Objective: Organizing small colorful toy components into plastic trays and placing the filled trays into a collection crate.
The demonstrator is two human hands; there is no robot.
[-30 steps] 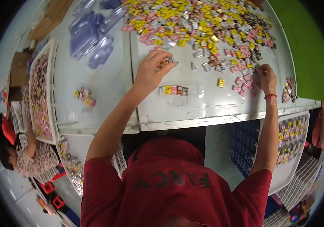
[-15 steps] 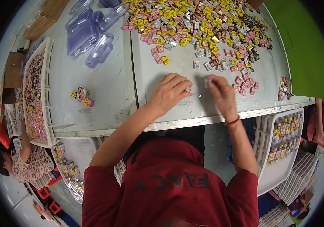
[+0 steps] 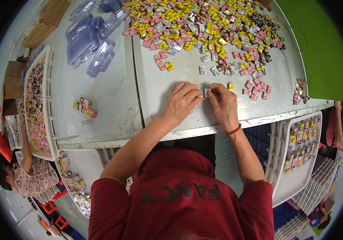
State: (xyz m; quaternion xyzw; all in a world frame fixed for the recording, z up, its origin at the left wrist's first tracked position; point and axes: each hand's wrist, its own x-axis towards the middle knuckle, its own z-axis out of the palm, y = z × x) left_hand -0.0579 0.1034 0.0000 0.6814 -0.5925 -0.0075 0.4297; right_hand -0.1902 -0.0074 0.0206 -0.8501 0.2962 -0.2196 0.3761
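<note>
At the front middle of the table, my left hand (image 3: 180,101) is closed, its fingers bent around a small whitish box whose end shows at the fingertips. My right hand (image 3: 224,105), with a red cord at the wrist, pinches a small white box (image 3: 207,92) between thumb and fingers. The two boxes are nearly side by side, with a narrow gap. A yellow small box (image 3: 231,86) stands just beyond my right hand. Several pink boxes (image 3: 254,90) lie loose to its right. Beyond both hands spreads a big heap of small boxes (image 3: 203,24) in yellow, pink, white and brown.
Clear plastic trays (image 3: 85,40) are piled at the back left. A small joined cluster of boxes (image 3: 85,107) lies on the left table. White crates (image 3: 51,108) of boxes stand further left, and a white tray (image 3: 295,180) with rows of clusters sits at the right. Other people work at both sides.
My right hand has moved left with the white box, bringing it close to my left hand. The yellow box beyond my right hand now shows. My left hand stays nearly in place.
</note>
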